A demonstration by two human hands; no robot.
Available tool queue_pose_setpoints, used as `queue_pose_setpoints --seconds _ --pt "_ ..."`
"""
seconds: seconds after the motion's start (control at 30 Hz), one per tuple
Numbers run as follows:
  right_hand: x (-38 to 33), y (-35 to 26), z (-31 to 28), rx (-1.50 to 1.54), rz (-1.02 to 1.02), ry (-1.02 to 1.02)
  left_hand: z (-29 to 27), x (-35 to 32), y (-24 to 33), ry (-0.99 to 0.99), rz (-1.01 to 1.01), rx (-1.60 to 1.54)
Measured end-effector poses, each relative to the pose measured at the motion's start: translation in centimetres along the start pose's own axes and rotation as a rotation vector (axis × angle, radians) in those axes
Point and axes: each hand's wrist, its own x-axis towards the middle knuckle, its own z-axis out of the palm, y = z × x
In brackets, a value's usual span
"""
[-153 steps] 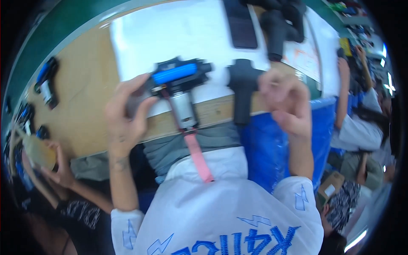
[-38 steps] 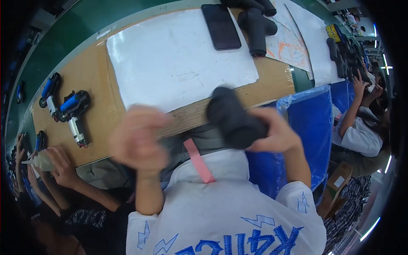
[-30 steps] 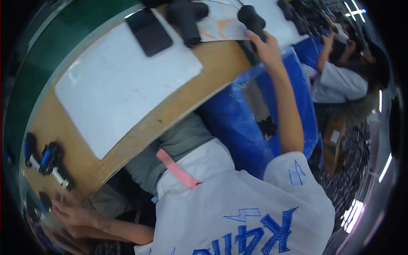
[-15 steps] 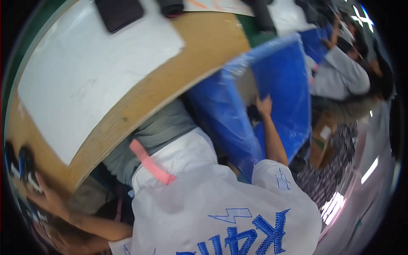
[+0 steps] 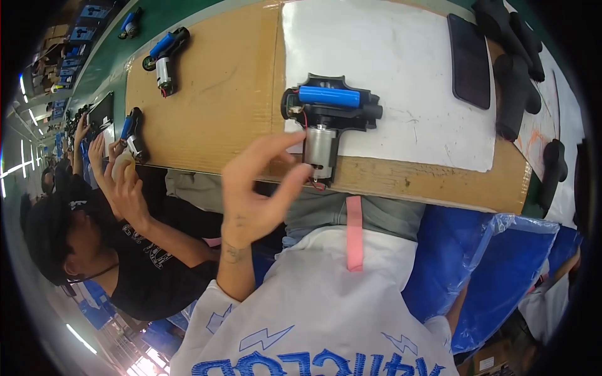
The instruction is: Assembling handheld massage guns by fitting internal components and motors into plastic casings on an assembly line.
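A black open half-shell [image 5: 342, 113] lies at the near edge of a white sheet [image 5: 401, 56]. A blue cylindrical cell [image 5: 329, 96] and a silver motor [image 5: 321, 150] with thin wires sit in it. My left hand [image 5: 254, 191] is just left of it, fingers spread, two fingertips touching the motor's side and lower end. It grips nothing. My right hand is hidden; only a strip of my right forearm [image 5: 461, 307] shows, going down behind a blue plastic bag [image 5: 495, 263].
The sheet lies on a cardboard-covered bench [image 5: 213, 94]. On the right are a dark phone [image 5: 470, 59] and several black housings [image 5: 511, 94]. Two similar blue-and-black assemblies [image 5: 164, 56] [image 5: 133, 135] lie at the left, where a seated person's hands [image 5: 119, 178] work.
The view has swung back from the blue bag at my right to the bench. My left hand now touches the open shell's motor; my right hand, which reached into the bag, is out of sight.
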Motion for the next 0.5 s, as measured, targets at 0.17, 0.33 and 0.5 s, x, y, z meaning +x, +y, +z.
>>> queue_pose_setpoints --seconds 0.17,0.33,0.5 --pt "-4.4 -10.2 1.0 0.28 -0.176 -0.459 -2.1 3.1 -3.3 0.168 -0.026 -0.303" --pt "-12.1 -26.2 11.6 0.047 -0.493 -0.648 -0.6 5.4 -3.8 0.017 -0.125 -0.437" --pt "-21.8 -35.1 36.6 -0.013 -0.324 -0.001 0.2 4.7 -3.4 -0.025 -0.152 -0.204"
